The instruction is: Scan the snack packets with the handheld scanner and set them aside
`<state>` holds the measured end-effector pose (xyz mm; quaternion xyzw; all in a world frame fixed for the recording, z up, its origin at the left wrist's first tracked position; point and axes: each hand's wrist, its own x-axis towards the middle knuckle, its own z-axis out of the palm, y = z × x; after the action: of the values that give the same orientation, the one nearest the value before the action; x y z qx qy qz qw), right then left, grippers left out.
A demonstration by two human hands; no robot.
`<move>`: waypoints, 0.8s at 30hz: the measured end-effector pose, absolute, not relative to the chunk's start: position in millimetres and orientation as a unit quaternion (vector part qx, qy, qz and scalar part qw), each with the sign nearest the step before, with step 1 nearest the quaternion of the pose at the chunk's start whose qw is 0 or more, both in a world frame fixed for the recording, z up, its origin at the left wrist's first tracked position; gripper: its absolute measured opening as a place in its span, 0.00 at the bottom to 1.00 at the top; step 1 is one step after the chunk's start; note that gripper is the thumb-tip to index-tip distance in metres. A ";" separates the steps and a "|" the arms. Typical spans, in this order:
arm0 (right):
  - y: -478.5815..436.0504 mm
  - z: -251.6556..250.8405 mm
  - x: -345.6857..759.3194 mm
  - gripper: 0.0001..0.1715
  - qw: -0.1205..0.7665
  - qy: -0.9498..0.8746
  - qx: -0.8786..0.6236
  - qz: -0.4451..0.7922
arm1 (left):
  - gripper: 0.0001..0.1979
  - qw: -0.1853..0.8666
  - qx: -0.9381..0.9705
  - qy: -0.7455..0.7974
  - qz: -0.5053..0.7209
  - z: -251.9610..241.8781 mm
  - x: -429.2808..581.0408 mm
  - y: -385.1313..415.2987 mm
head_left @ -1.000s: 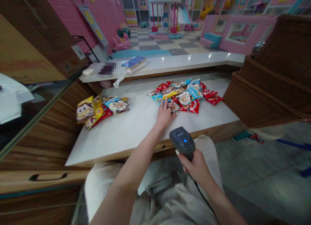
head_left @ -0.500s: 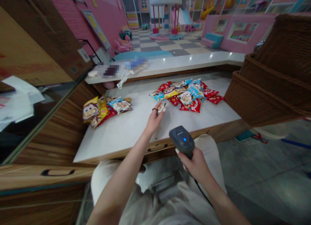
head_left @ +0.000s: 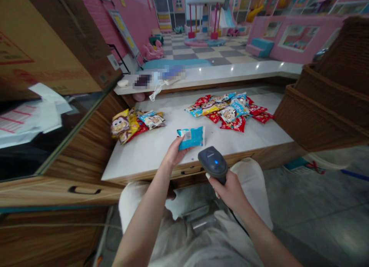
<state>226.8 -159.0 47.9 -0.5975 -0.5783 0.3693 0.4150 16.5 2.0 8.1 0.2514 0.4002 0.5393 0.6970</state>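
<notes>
My left hand [head_left: 173, 152] is closed on a blue snack packet [head_left: 191, 137], held flat above the white counter [head_left: 150, 151] with its back side up. My right hand [head_left: 229, 190] grips the handle of a dark handheld barcode scanner [head_left: 213, 163], whose blue light is on; its head sits just below and right of the packet. A pile of several red, blue and yellow snack packets [head_left: 229, 111] lies farther back on the counter. A second, smaller pile of packets [head_left: 135, 122] lies at the counter's left end.
Stacked brown wicker baskets [head_left: 325, 105] stand at the right. A raised white ledge [head_left: 230, 72] runs behind the counter. A glass-topped wooden cabinet [head_left: 57, 136] with papers and a cardboard box [head_left: 43, 40] is on the left. A drawer [head_left: 83, 190] is below.
My left hand took a blue packet from the right pile and drew it back toward me, in front of the scanner. The right hand with the scanner stayed nearly still.
</notes>
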 end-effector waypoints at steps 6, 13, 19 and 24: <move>-152.5 54.7 219.2 0.13 0.425 -0.575 -0.585 0.383 | 0.19 0.719 0.232 0.383 0.531 6.2 14.9 3.0; -151.3 54.0 212.7 0.13 0.439 -0.588 -0.572 0.366 | 0.16 0.701 0.236 0.400 0.541 1.6 16.2 1.1; -152.1 55.0 213.2 0.15 0.430 -0.591 -0.576 0.367 | 0.12 0.702 0.229 0.404 0.540 1.3 19.2 2.8; -153.2 54.0 213.8 0.16 0.420 -0.580 -0.583 0.383 | 0.13 0.710 0.224 0.400 0.535 7.9 17.7 3.6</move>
<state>213.8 -153.2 54.0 -0.5833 -0.5797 0.3835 0.4203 17.7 3.6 7.9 0.2239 0.3999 0.5348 0.7099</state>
